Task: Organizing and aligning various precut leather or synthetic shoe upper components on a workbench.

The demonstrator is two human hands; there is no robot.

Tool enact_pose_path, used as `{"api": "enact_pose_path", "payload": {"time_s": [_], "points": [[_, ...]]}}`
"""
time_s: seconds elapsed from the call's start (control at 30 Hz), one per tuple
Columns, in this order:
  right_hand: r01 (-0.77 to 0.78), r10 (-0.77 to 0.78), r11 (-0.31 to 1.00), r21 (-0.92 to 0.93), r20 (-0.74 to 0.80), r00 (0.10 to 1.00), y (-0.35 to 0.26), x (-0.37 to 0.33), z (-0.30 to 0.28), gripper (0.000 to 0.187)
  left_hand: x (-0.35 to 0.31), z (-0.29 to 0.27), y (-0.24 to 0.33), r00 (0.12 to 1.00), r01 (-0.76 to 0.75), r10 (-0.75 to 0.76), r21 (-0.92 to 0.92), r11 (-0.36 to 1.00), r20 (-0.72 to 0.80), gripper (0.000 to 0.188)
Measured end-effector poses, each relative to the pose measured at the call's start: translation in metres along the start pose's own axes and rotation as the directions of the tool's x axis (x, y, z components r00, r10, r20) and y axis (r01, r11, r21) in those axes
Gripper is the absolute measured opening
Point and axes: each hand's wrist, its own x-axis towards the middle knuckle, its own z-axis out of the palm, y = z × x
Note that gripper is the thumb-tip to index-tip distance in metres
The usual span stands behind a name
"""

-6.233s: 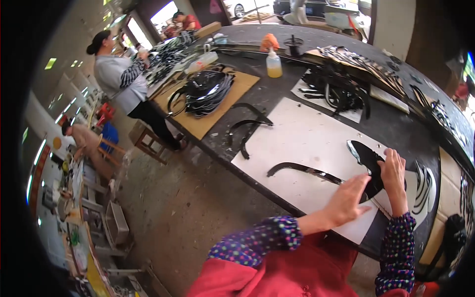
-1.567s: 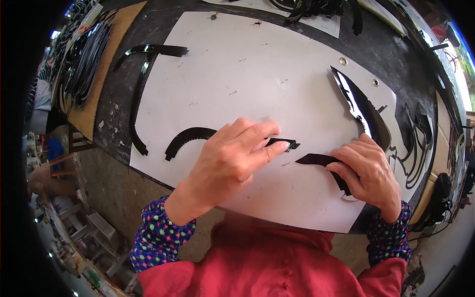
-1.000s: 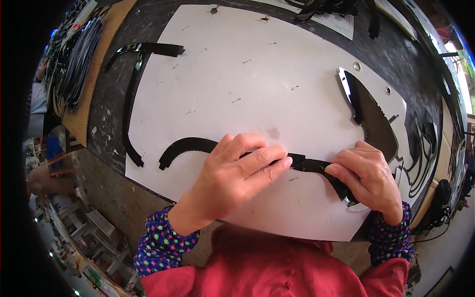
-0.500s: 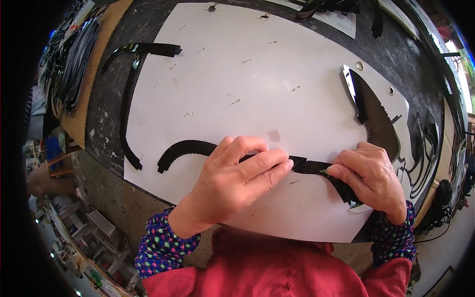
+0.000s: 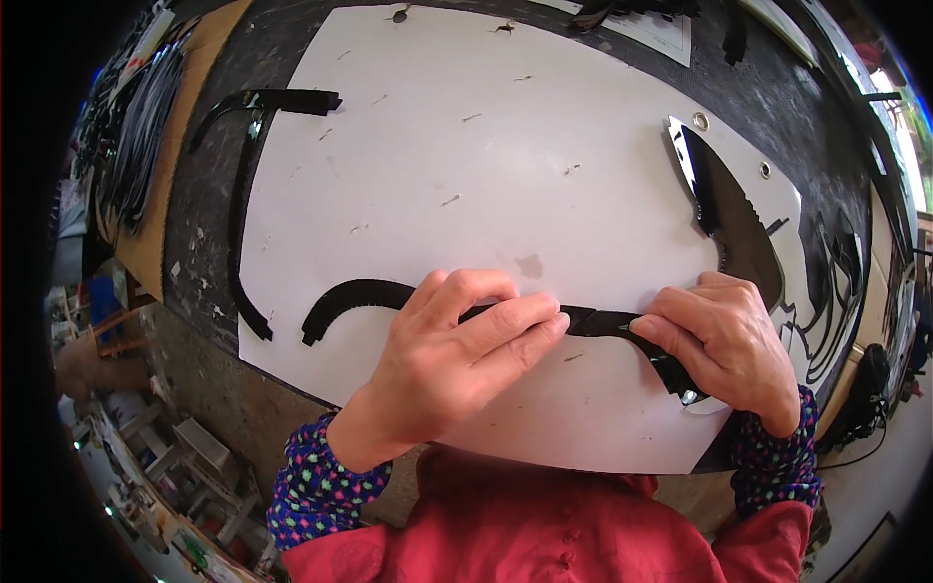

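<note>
A curved black strip point(image 5: 355, 296) with fine notches along its inner edge lies on the white board point(image 5: 408, 185). My left hand point(image 5: 447, 355) bends over the strip's middle, thumb and fingertips closed on it. Farther right, my right hand point(image 5: 724, 340) is closed over the strip's other part, its thumb pressing near the edge; a small pale glint shows at that thumb's tip. Between my hands a slanted seam point(image 5: 585, 321) crosses the black material. Below my right hand the strip's end curves down towards me. The undersides of my fingers are hidden.
A broad curved black panel point(image 5: 743, 219) lies beyond my right hand. Long bent black strips point(image 5: 246, 233) rest at the board's left edge. Thin black offcuts point(image 5: 831, 301) lie at the right. Bundled strips point(image 5: 146, 146) sit on cardboard at the far left.
Both hands stay on the strip with almost the same grip. The black material at the seam between them looks flatter. The whole view has shifted slightly.
</note>
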Motion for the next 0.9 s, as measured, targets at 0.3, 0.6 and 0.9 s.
{"api": "enact_pose_path", "payload": {"time_s": [0.3, 0.6, 0.9], "points": [[0.027, -0.027, 1.0, -0.002, -0.052, 0.998, 0.0015, 0.0024, 0.0022, 0.03, 0.0002, -0.001, 0.0006, 1.0, -0.014, 0.014, 0.015, 1.0, 0.009, 0.024], [0.006, -0.007, 1.0, -0.023, -0.033, 0.999, -0.0012, 0.0041, 0.0001, 0.032, 0.0001, -0.0015, 0.0012, 1.0, -0.001, 0.001, 0.006, 1.0, 0.013, 0.025], [-0.018, 0.018, 0.999, -0.037, -0.012, 1.0, -0.0056, 0.0068, -0.0035, 0.031, 0.0026, -0.0027, 0.0094, 0.998, -0.042, 0.033, 0.154, 0.987, 0.058, 0.04]]}}
